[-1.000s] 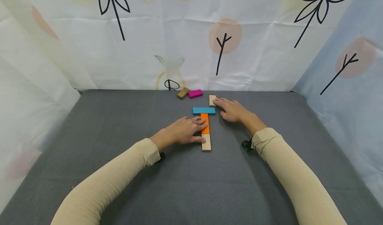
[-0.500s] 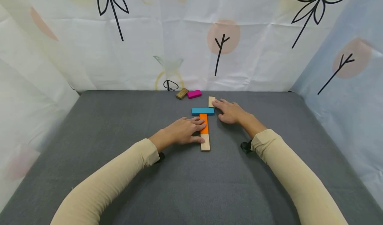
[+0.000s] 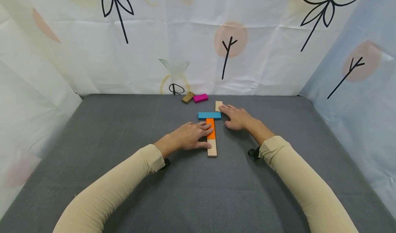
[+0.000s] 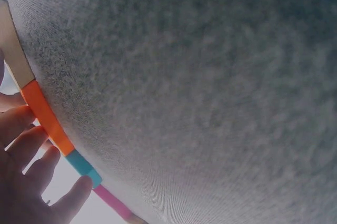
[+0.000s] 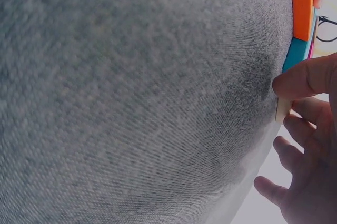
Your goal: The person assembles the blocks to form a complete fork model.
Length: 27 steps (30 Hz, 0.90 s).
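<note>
My left hand (image 3: 191, 135) lies with fingers extended across the orange block (image 3: 211, 129), its thumb on a plain wooden block (image 3: 212, 151). Those two blocks line up end to end. Crosswise at their far end lies a blue block (image 3: 204, 116), forming a T. Beyond the blue block's right end stands another plain wooden block (image 3: 218, 106). Fingertips of my right hand (image 3: 238, 118) touch that block's right side, with the fingers fairly straight. In the right wrist view the thumb (image 5: 303, 79) partly hides the plain block (image 5: 283, 109).
A brown block (image 3: 188, 97) and a magenta block (image 3: 200, 98) lie near the back edge of the grey table surface (image 3: 191, 198). Printed white cloth (image 3: 139, 64) rises behind the table and along both sides.
The far plain block has shifted slightly nearer, toward the blue block, with my right fingers at its side. My left hand stays in place; the head view has shifted a little.
</note>
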### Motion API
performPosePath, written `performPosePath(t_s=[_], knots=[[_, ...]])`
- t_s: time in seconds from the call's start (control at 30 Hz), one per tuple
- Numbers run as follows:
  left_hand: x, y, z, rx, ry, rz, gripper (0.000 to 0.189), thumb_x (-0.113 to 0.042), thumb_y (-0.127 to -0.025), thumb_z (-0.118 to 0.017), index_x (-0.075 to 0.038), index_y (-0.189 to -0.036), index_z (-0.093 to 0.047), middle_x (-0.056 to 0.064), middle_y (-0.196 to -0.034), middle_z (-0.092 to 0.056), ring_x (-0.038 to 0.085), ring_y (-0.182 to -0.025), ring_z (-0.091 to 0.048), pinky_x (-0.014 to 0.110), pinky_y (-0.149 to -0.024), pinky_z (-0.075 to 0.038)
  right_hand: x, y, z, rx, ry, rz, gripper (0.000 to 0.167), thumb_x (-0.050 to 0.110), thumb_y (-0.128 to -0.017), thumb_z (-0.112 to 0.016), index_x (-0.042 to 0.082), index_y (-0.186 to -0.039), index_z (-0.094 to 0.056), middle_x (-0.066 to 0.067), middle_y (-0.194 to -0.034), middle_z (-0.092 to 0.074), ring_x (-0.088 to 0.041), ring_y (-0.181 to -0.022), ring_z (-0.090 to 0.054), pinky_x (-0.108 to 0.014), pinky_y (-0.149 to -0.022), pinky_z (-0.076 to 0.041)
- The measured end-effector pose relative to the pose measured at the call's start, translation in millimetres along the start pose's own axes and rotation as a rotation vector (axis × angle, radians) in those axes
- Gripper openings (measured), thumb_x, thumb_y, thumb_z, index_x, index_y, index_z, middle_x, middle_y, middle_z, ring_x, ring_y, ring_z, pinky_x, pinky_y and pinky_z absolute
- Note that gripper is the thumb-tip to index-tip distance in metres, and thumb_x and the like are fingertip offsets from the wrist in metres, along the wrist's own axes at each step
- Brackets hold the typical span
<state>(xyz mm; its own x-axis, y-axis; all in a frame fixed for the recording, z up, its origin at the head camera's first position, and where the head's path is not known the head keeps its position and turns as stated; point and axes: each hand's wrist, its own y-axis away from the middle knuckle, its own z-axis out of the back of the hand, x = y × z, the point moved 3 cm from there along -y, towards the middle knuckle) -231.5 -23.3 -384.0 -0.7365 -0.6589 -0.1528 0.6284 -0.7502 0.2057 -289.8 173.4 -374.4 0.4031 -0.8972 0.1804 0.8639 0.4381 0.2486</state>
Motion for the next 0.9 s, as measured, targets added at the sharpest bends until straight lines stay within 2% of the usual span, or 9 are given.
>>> performPosePath(t_s=[0.9], knots=[[-1.4,0.6,0.7,-0.004,-0.009,-0.005,0.073,-0.059,-0.098,-0.048,-0.014,-0.155,-0.037,0.005,-0.161,-0.032,0.023,-0.149,-0.027,0.052,-0.113,-0.032,-0.3,0.1,-2.4,-0.004,0.02,-0.001,0.07,0.018,-0.096,-0.052,0.008,-0.159,-0.023,-0.012,-0.164,-0.02,-0.035,-0.15,-0.019,-0.063,-0.115,-0.017]])
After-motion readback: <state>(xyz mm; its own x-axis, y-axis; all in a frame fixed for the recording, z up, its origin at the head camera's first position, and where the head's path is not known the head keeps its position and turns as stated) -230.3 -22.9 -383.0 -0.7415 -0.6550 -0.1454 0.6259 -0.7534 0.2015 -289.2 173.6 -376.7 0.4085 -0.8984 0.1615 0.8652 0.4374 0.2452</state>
